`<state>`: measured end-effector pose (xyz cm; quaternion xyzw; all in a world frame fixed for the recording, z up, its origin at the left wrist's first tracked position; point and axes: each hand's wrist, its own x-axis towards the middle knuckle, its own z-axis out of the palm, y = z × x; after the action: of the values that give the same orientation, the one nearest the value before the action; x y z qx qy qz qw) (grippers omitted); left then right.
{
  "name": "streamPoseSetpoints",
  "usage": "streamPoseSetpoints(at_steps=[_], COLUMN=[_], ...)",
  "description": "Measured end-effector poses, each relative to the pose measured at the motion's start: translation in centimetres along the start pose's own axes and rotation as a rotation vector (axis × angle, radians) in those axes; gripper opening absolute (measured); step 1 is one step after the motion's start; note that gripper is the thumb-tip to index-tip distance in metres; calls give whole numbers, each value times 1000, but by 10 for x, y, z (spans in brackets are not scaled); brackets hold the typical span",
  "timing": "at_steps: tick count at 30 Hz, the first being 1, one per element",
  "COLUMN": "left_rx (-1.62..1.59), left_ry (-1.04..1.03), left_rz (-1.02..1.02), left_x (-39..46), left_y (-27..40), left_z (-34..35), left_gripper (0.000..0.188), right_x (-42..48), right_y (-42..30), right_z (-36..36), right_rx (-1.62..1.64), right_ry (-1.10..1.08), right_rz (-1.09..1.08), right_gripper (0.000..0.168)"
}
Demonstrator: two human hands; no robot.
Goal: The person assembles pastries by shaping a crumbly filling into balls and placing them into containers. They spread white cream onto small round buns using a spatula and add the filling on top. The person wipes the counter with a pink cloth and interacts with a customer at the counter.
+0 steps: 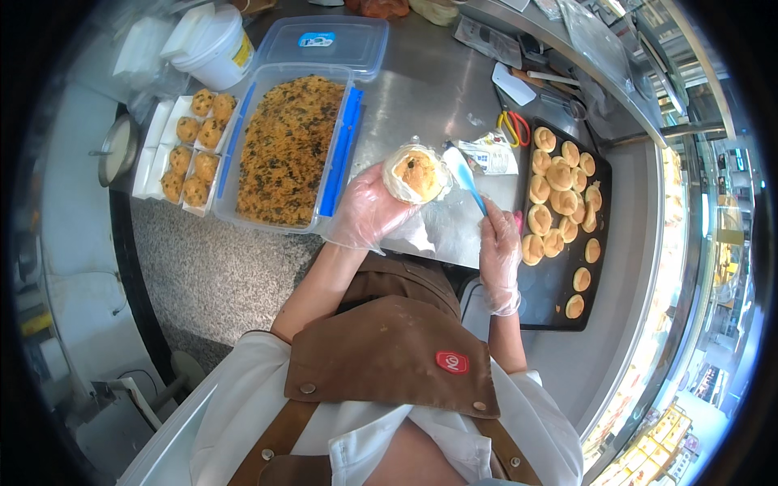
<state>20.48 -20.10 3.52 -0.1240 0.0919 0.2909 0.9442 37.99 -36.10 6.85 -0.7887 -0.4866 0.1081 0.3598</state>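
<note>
In a clear plastic glove, my left hand (374, 203) holds up a small round bun (419, 173) ringed with white cream. My right hand (501, 249), also gloved, grips a blue spatula (465, 173) by its handle. White cream coats the spatula's blade, which is just right of the bun. To the left of the bun, a clear plastic box (225, 206) with blue side clips holds a layer of brown-orange crumbly floss with dark flecks. On the right, a black baking tray (541, 304) carries several small golden buns (559, 176), some of them piled together.
White paper boxes (152, 155) with crumb-coated balls stand at the left, beside a metal bowl (118, 149). Behind are a clear lid (358, 36) and a white bucket (216, 61). Scissors (516, 127), a white scraper (513, 85) and a crumpled packet (495, 155) lie at the back right.
</note>
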Motion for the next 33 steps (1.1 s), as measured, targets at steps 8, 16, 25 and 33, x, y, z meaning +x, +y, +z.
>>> streamPoseSetpoints(at_steps=[8,16,25,33], left_rx=[-37,-122,-29,-6], left_ry=[-23,33,126,62], left_rz=[-22,-10,62,59], left_x=[-3,-4,2,13], left_y=[5,11,2,-5], left_z=[-8,-11,-5,-14], left_gripper=[48,48,43,43], right_x=[10,13,1,-2], right_y=[17,106,45,-35], right_z=[9,83,7,10], right_rx=[-202,-726,-128,-269], right_ry=[83,-112,-43,58], right_rz=[23,-77,81,-294], right_gripper=[33,27,35,55])
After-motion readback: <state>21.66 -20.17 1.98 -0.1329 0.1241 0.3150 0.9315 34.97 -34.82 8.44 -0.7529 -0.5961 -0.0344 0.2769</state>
